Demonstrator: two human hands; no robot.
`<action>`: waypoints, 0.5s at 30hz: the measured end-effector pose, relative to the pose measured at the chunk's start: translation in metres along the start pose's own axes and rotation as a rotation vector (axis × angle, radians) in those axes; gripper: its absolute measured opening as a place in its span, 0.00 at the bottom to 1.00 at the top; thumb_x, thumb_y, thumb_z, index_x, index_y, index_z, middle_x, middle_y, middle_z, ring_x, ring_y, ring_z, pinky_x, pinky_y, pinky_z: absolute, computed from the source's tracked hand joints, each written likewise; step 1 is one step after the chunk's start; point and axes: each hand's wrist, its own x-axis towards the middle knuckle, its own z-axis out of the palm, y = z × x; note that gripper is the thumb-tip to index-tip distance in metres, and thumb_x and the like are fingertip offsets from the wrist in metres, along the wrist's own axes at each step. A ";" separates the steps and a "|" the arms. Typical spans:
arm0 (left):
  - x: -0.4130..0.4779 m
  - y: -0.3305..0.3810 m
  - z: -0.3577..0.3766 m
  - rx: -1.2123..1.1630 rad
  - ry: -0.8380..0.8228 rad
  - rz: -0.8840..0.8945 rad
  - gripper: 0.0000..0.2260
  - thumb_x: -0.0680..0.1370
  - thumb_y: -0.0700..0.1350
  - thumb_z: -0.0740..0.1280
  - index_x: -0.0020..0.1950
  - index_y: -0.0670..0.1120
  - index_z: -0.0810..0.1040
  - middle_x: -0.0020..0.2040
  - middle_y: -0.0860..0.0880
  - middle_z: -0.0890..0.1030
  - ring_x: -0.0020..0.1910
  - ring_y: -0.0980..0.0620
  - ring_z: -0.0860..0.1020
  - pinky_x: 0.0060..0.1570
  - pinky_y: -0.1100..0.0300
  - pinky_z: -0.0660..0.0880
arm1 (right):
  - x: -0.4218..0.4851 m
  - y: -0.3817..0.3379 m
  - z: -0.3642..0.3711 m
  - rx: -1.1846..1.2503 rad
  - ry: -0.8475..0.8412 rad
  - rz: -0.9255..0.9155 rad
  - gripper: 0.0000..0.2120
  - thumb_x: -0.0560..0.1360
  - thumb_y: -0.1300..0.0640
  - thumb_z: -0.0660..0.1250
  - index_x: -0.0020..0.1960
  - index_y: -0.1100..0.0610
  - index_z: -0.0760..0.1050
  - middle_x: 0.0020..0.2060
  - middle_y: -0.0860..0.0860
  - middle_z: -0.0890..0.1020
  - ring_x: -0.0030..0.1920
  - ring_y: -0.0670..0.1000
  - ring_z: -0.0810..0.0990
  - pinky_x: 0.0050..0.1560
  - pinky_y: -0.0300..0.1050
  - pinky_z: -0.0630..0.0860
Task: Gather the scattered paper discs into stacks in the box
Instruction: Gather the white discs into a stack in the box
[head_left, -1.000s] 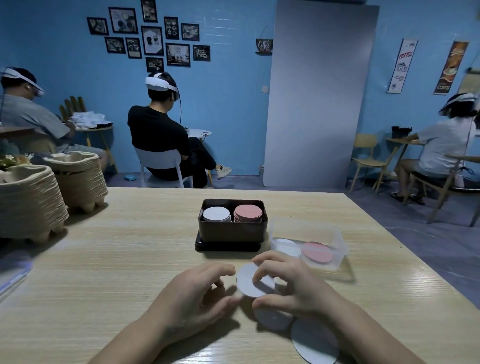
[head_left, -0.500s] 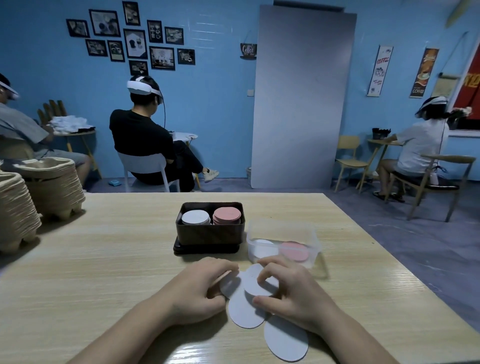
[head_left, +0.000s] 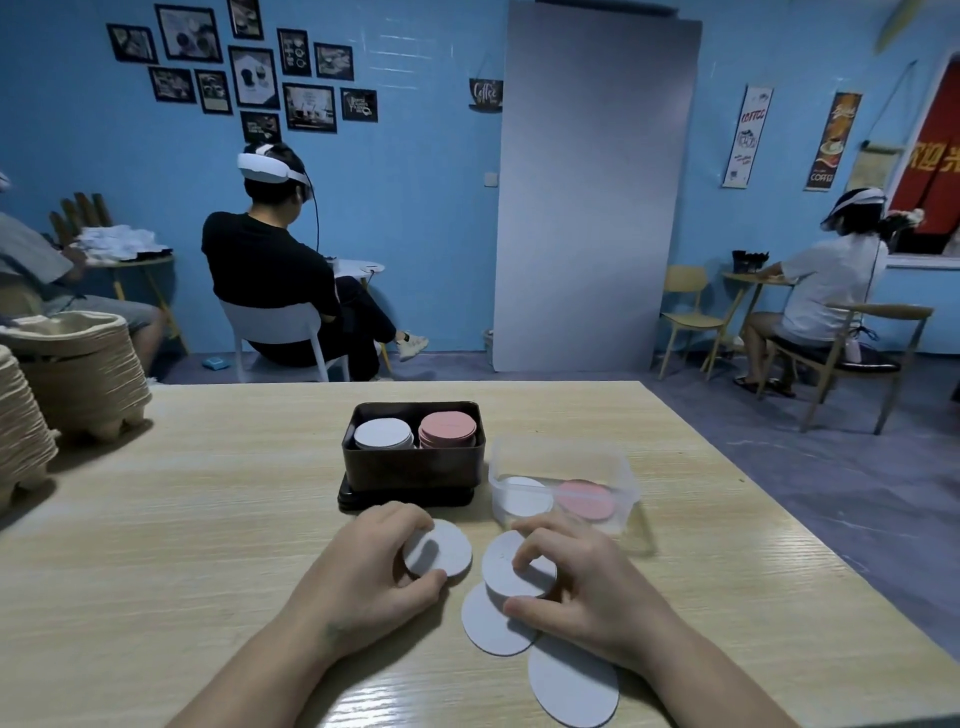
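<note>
- Beneath the box, the wooden table (head_left: 208, 519) carries everything; it runs well past the box on every side.
- Far to the left of the box stand two piles of cardboard egg trays (head_left: 78, 374).
- The dark box (head_left: 413, 470) sits mid-table on a flat dark base, with a white stack (head_left: 383, 434) in its left half and a pink stack (head_left: 448, 427) in its right, both close to the rim.
- Just right of the box is a clear tub (head_left: 615, 470) with one white and one pink disc lying flat inside.
- Just in front of the box, the left hand (head_left: 363, 577) has its fingers and thumb curled round the left-hand disc (head_left: 441, 552), lifted off the wood.
- In front and slightly right of the box, the right hand (head_left: 587, 592) pinches the right-hand disc (head_left: 511, 574) between fingertip and thumb.
- Two loose discs (head_left: 488, 623) lie flat, nearer the person than the box, and the right-hand disc overlaps one of them.
- Risks, as I judge them: thin paper may cling, so a loose disc could drag along and drop; a tight pinch could crease a disc; with the stacks so tall, an off-centre drop could slide off or land on pink; the tub is close enough to catch a disc by mistake.
</note>
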 end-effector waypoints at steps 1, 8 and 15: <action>-0.001 0.000 0.000 -0.014 0.027 -0.014 0.18 0.72 0.63 0.68 0.57 0.57 0.75 0.53 0.63 0.76 0.55 0.60 0.75 0.54 0.57 0.76 | 0.000 -0.001 0.000 -0.004 -0.004 0.002 0.16 0.69 0.38 0.76 0.48 0.46 0.77 0.63 0.36 0.77 0.68 0.39 0.72 0.64 0.45 0.73; -0.005 0.010 -0.002 -0.065 0.036 0.052 0.20 0.75 0.63 0.68 0.63 0.56 0.75 0.58 0.63 0.77 0.59 0.62 0.75 0.57 0.60 0.75 | 0.001 -0.004 0.000 -0.037 -0.018 -0.026 0.18 0.70 0.37 0.75 0.54 0.44 0.76 0.63 0.39 0.78 0.66 0.42 0.74 0.63 0.47 0.74; -0.004 0.011 0.003 -0.034 0.023 0.116 0.18 0.74 0.64 0.69 0.59 0.58 0.73 0.60 0.62 0.79 0.60 0.61 0.76 0.57 0.59 0.75 | 0.004 -0.009 0.004 -0.082 -0.075 -0.157 0.21 0.78 0.37 0.69 0.68 0.41 0.73 0.68 0.39 0.74 0.68 0.42 0.72 0.66 0.40 0.72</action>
